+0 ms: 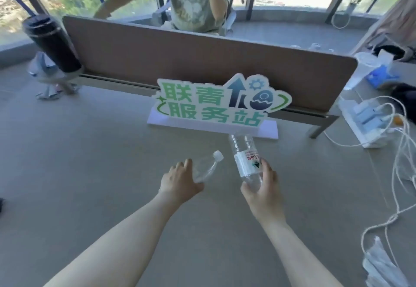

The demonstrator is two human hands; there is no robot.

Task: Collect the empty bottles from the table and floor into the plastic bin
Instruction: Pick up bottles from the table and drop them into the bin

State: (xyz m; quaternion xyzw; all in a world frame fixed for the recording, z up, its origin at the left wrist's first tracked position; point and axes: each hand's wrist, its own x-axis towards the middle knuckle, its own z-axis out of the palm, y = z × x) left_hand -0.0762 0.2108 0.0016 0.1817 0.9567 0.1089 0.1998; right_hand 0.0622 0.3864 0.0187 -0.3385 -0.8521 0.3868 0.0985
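Observation:
My left hand (180, 183) grips a small clear bottle (208, 167) with a white cap, tilted so the cap points up and to the right, above the grey table (90, 151). My right hand (262, 194) is closed around the neck end of a larger clear bottle (244, 153) with a white label; its base points up and away from me, toward the sign. Both bottles look empty. No plastic bin is in view.
A green and white lettered sign (216, 104) stands just beyond the bottles, in front of a brown divider panel (202, 61). A black tumbler (51, 41) sits far left. A power strip (369, 122), white cables (400, 174) and face masks (380, 266) lie at the right. A person stands behind the divider.

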